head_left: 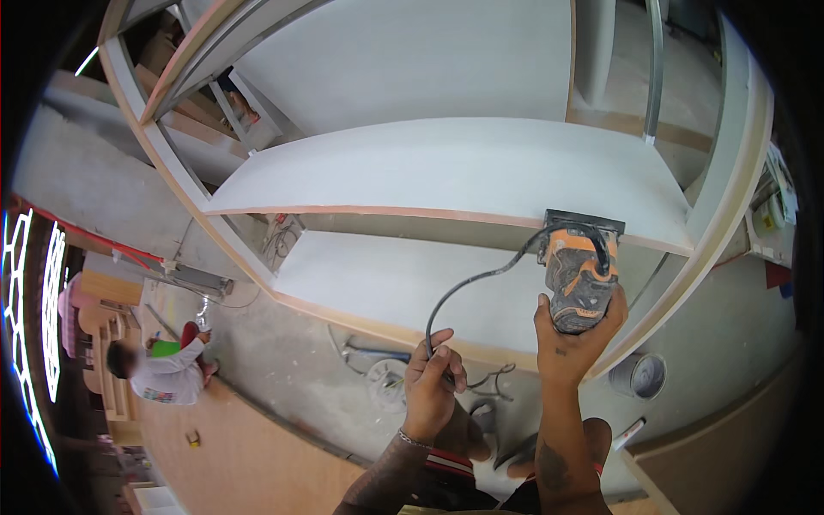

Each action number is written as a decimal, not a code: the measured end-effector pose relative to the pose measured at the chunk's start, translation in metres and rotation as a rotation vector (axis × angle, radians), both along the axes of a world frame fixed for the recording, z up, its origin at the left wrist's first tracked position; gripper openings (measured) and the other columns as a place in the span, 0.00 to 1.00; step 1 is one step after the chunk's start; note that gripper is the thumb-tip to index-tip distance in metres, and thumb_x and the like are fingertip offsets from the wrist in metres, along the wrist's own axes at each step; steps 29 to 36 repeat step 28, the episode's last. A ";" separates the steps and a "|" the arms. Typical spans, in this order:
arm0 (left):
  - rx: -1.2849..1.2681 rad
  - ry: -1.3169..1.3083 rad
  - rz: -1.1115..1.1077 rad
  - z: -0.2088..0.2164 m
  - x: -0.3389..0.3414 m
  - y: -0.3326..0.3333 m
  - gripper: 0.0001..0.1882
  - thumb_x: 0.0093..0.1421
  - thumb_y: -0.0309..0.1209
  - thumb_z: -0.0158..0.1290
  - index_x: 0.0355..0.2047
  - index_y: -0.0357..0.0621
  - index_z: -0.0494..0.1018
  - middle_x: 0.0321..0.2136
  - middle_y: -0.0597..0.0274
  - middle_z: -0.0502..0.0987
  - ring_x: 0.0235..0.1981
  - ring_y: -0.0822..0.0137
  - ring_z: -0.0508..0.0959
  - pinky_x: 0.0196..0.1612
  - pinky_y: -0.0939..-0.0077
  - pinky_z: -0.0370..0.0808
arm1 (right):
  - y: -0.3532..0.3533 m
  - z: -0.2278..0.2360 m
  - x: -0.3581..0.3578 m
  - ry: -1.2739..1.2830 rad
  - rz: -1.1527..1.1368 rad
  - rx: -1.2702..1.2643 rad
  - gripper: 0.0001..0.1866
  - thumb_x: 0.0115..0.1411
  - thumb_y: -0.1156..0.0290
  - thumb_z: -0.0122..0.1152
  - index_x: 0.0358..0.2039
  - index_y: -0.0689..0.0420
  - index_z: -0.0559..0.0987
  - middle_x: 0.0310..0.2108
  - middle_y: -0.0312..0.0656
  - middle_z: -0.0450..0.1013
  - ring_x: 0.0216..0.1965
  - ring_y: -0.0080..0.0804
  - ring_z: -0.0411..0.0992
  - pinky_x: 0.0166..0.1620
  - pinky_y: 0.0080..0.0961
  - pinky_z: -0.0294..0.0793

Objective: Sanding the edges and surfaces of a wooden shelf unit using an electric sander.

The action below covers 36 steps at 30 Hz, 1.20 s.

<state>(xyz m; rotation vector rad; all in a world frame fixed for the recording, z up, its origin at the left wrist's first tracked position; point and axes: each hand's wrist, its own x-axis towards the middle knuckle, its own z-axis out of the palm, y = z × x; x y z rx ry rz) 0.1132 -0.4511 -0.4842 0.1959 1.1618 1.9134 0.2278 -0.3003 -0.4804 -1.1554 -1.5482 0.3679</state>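
- The right hand [573, 336] is wrapping around the lower body of an orange and grey trimmer router [580, 275], fingers clenched on it from below
- The router is sitting with its dark square base [585, 221] against the front edge of the upper white shelf [446, 167], near that shelf's right end
- The left hand [433, 378] is closing around the black power cord [481, 279], which is looping up from the fist and curving right into the top of the router
- The lower white shelf [403, 279] is lying just under the upper one, its pale wood edge running below the cord
- Both shelves are sitting inside a curved cabinet frame [730, 206] with raw wood edging
- A round grey bucket [639, 376] is standing on the concrete floor [292, 369] to the right of the right forearm
- A coil of cable [386, 378] is lying on the floor just left of the left hand
- Another person in a white shirt [167, 373] is crouching on the floor far to the left, well apart from both hands
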 end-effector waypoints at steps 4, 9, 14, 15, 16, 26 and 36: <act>-0.309 -0.027 0.077 0.039 0.002 -0.029 0.15 0.66 0.27 0.47 0.51 0.35 0.67 0.22 0.63 0.70 0.21 0.71 0.70 0.24 0.79 0.69 | -0.011 -0.006 -0.029 0.524 0.028 -0.404 0.44 0.43 0.77 0.75 0.58 0.63 0.59 0.51 0.47 0.60 0.53 0.36 0.62 0.55 0.32 0.65; -0.517 0.325 -0.230 0.085 0.005 -0.077 0.13 0.65 0.27 0.49 0.47 0.32 0.70 0.25 0.62 0.74 0.23 0.75 0.72 0.28 0.82 0.70 | 0.003 0.030 -0.043 0.722 -0.018 -0.418 0.37 0.51 0.81 0.69 0.57 0.61 0.57 0.47 0.44 0.65 0.45 0.27 0.69 0.44 0.23 0.75; -0.413 0.381 -0.624 0.118 0.031 -0.075 0.17 0.64 0.27 0.53 0.52 0.33 0.71 0.32 0.59 0.80 0.32 0.72 0.78 0.38 0.79 0.74 | 0.034 0.049 -0.005 1.188 -0.165 -0.712 0.21 0.59 0.66 0.62 0.48 0.60 0.67 0.42 0.43 0.72 0.34 0.32 0.74 0.33 0.31 0.81; -0.403 0.405 -0.691 0.125 0.034 -0.072 0.17 0.65 0.28 0.52 0.52 0.33 0.70 0.32 0.59 0.80 0.32 0.72 0.78 0.38 0.79 0.75 | 0.036 0.053 0.002 1.222 -0.155 -0.763 0.19 0.60 0.61 0.60 0.45 0.61 0.69 0.38 0.43 0.73 0.30 0.31 0.74 0.35 0.28 0.81; -0.388 0.428 -0.761 0.130 0.035 -0.066 0.17 0.65 0.28 0.52 0.52 0.34 0.70 0.32 0.58 0.80 0.32 0.72 0.78 0.38 0.79 0.75 | 0.038 0.056 0.007 1.233 -0.172 -0.763 0.19 0.60 0.61 0.60 0.45 0.61 0.69 0.38 0.43 0.73 0.30 0.31 0.74 0.35 0.28 0.81; -0.606 0.418 -0.556 0.142 0.026 -0.043 0.16 0.70 0.32 0.45 0.51 0.32 0.69 0.24 0.56 0.77 0.22 0.71 0.74 0.27 0.77 0.73 | 0.028 0.078 -0.025 1.562 -0.319 -0.969 0.31 0.57 0.59 0.66 0.54 0.54 0.62 0.41 0.42 0.72 0.32 0.33 0.75 0.33 0.33 0.82; -0.696 0.334 -0.461 0.146 0.017 -0.042 0.16 0.69 0.32 0.46 0.52 0.35 0.70 0.25 0.57 0.77 0.23 0.71 0.75 0.30 0.77 0.75 | 0.023 0.080 -0.040 1.545 -0.241 -0.982 0.31 0.57 0.58 0.67 0.55 0.50 0.62 0.51 0.45 0.67 0.35 0.35 0.75 0.34 0.35 0.82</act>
